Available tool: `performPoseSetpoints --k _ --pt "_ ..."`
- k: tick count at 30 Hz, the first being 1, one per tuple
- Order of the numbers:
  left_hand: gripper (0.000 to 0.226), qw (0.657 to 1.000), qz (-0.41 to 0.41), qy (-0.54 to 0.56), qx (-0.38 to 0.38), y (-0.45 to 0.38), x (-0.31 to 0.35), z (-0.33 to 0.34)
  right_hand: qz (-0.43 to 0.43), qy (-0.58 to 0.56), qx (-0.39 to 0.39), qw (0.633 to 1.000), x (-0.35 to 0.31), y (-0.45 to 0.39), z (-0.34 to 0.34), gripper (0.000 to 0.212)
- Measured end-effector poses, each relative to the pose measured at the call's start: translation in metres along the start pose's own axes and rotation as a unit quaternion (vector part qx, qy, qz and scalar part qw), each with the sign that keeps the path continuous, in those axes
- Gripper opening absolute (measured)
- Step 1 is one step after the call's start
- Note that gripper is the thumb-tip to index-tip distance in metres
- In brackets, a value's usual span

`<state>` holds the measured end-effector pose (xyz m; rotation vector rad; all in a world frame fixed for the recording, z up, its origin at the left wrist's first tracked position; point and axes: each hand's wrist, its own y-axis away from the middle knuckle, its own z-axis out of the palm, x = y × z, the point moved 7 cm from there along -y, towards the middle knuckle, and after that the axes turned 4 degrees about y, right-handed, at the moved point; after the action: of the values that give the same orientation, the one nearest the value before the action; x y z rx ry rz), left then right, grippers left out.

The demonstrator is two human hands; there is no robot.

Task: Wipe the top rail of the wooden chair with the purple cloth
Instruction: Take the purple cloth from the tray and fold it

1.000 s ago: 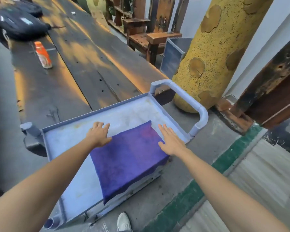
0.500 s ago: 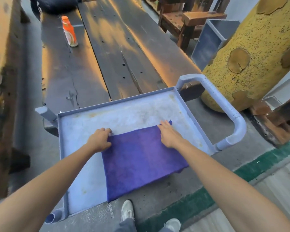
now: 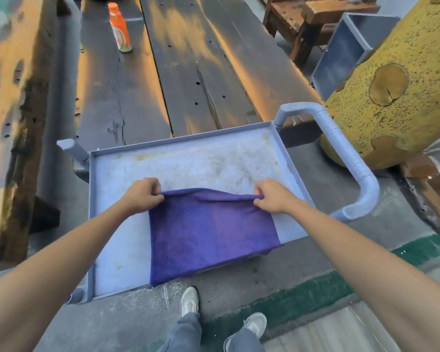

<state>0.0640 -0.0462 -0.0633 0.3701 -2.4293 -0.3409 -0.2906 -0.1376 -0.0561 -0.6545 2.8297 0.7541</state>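
Purple cloth (image 3: 208, 232) lies on grey cart tray (image 3: 117, 240), near edge overhanging at 6 o'clock; left hand (image 3: 141, 195) & right hand (image 3: 272, 196) each pinch a far corner, so lift both evenly w/ cloth taut, no snagging on tray lip.

Left hand (image 3: 141, 195) and right hand (image 3: 271, 196) pinch the purple cloth (image 3: 208, 235) on the cart tray (image 3: 188, 158).

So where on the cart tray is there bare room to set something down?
The tray is bare along its far rim, beyond both hands, and down its left strip beside the cloth. The middle and near right are crowded: the cloth covers them and overhangs the near edge, with the left hand and right hand pinching its far corners.
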Motion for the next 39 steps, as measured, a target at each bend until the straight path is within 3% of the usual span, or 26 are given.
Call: performPoseSetpoints --k 7,9,15,20,22,26,32,36,39 --pt "0.011 0.967 -0.018 0.250 -0.034 -0.004 0.027 -0.014 -0.022 -0.115 0.095 0.989 0.036 0.061 -0.055 0.020" --pt "0.003 0.959 -0.009 0.281 -0.033 -0.010 0.044 -0.012 -0.009 -0.161 0.100 0.982 0.047 0.078 -0.061 0.016" --pt "0.012 0.933 0.003 0.356 -0.049 -0.029 0.105 0.000 0.043 -0.303 0.124 0.944 0.094 0.140 -0.072 0.011" --pt "0.020 0.906 0.038 0.414 -0.081 -0.043 0.184 0.009 0.110 -0.499 0.236 0.827 0.145 0.225 -0.083 0.009" --pt "0.025 0.895 0.046 0.438 -0.074 -0.047 0.200 0.007 0.136 -0.535 0.257 0.793 0.155 0.239 -0.086 0.019" --pt "0.031 0.879 0.092 0.454 -0.112 -0.042 0.271 0.012 0.160 -0.579 0.345 0.721 0.177 0.287 -0.101 0.019" --pt "0.018 0.855 0.161 0.477 -0.122 -0.020 0.384 0.004 0.197 -0.602 0.502 0.589 0.199 0.348 -0.139 0.021" --pt "0.023 0.855 0.162 0.480 -0.113 -0.004 0.453 0.008 0.281 -0.546 0.579 0.536 0.206 0.382 -0.168 0.019" --pt "0.025 0.845 0.180 0.475 -0.170 0.027 0.507 0.023 0.283 -0.552 0.603 0.501 0.194 0.395 -0.190 0.024"
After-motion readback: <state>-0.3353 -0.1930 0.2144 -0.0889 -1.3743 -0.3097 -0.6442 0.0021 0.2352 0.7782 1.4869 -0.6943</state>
